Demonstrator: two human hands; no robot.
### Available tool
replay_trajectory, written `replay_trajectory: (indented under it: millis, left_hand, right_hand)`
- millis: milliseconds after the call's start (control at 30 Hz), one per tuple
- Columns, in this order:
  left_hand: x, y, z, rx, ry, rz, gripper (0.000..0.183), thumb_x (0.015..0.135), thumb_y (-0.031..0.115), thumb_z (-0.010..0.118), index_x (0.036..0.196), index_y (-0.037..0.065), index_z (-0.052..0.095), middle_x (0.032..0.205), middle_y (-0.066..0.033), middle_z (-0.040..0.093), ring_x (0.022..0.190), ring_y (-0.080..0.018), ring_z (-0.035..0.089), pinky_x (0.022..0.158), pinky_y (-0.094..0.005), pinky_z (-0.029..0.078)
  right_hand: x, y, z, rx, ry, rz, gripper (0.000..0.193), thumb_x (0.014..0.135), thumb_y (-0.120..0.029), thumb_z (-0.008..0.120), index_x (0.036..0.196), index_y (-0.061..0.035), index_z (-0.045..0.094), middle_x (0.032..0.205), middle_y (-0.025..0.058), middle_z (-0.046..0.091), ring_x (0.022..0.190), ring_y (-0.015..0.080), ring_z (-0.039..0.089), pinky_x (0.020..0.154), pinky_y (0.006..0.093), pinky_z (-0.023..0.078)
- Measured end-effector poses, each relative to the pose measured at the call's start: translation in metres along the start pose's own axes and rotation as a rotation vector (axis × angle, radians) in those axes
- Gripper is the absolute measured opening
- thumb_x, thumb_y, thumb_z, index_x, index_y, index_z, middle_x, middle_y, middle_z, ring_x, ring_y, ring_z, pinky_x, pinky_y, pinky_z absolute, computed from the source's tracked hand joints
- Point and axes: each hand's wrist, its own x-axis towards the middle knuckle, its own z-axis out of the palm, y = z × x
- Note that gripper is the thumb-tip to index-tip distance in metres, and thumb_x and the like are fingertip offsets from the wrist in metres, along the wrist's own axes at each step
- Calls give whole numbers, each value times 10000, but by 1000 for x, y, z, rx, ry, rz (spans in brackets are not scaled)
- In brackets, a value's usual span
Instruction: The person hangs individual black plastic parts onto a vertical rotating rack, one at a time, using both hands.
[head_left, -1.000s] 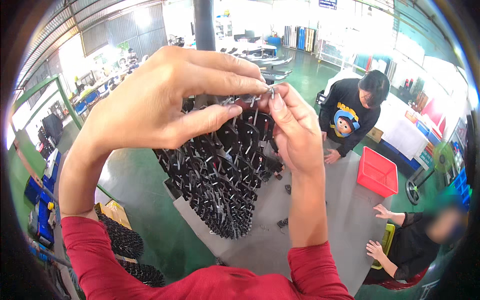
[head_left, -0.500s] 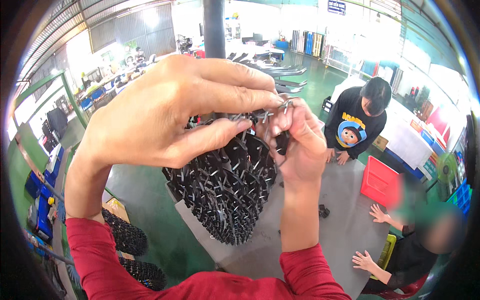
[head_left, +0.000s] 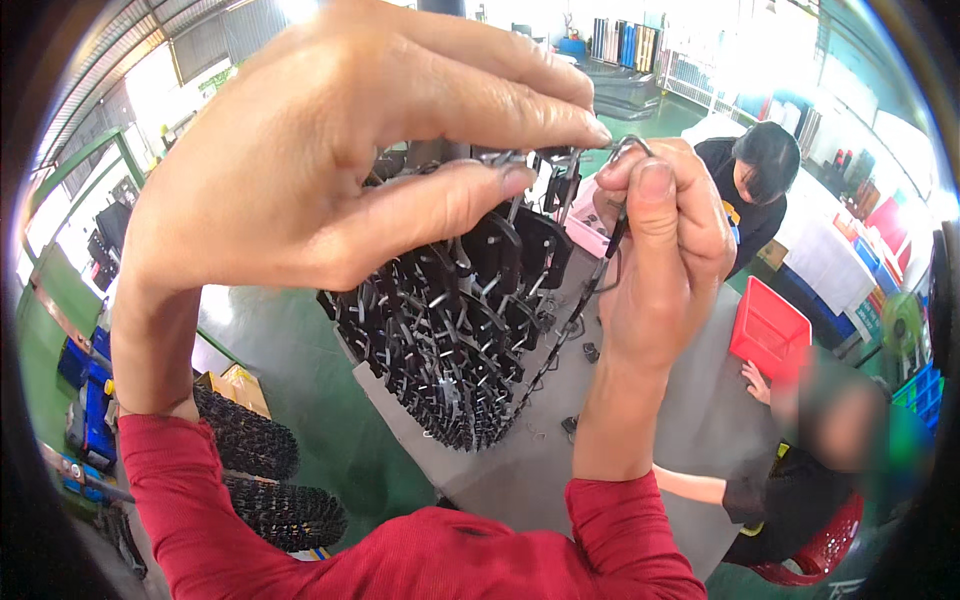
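A thick cone-shaped bundle of black parts on metal wires (head_left: 450,340) hangs in front of me. My left hand (head_left: 330,170) is closed at its top, with thumb and fingers on thin metal wire hooks. To the right of it, my right hand (head_left: 665,255) pinches a bent wire hook (head_left: 632,147) between thumb and fingers. A thin strand of black parts (head_left: 566,340) runs down from beside this hand along the bundle's right side. The fingertips of both hands are close together, and the bundle's upper end is partly hidden behind my left hand.
Below lies a grey table (head_left: 690,420) with small black pieces (head_left: 590,352), a red basket (head_left: 770,325) and a pink tray (head_left: 587,228). One person (head_left: 750,185) stands across it; another (head_left: 790,500) sits at the right. More black bundles (head_left: 245,440) hang at lower left near a cardboard box (head_left: 242,388).
My right hand has moved right and a little up, away from the left fingertips, and the strand now shows beside the bundle. The seated person's hands have shifted, and the view has tilted.
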Motion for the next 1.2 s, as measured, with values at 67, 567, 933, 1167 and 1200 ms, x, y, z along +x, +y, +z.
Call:
replay_trajectory:
  millis: [67,567,933,1167,1200]
  left_hand:
    - [5,3,-7,43,-74,-7,352,740,123,533,1062,1,604,1067,-186,581,971,-316,579,841,-345,442]
    - [4,-2,-18,168,-220,-22,394,761,180,547,1101,-19,564,1048,-180,579,978,-315,553,839,-368,422]
    - [6,4,-31,78,-211,-57,487,682,247,642,1109,27,569,1090,-137,563,1008,-292,544,838,-353,421]
    - [-12,-19,-21,-52,-132,77,417,667,152,693,1059,38,607,1081,-139,579,1032,-293,545,903,-378,396]
    - [-15,-19,-21,-47,-132,72,417,667,152,693,1059,38,607,1081,-139,579,1032,-293,545,903,-378,396]
  right_hand:
    - [0,3,-4,5,-50,-49,218,882,-149,504,773,37,539,768,60,506,676,105,445,600,216,348]
    - [-18,58,-155,-424,171,320,208,899,-145,481,766,-4,556,760,-7,517,678,67,441,641,201,357]
    - [-74,102,-216,-1344,-403,410,151,786,-114,571,875,-10,634,874,155,609,826,304,588,743,366,451]
    - [-4,-28,-20,-187,-291,283,146,840,-59,546,950,18,603,859,47,605,810,114,584,711,237,462]
    - [-4,-30,-8,-181,-294,280,146,840,-59,546,950,18,603,859,47,605,810,114,584,711,237,462]
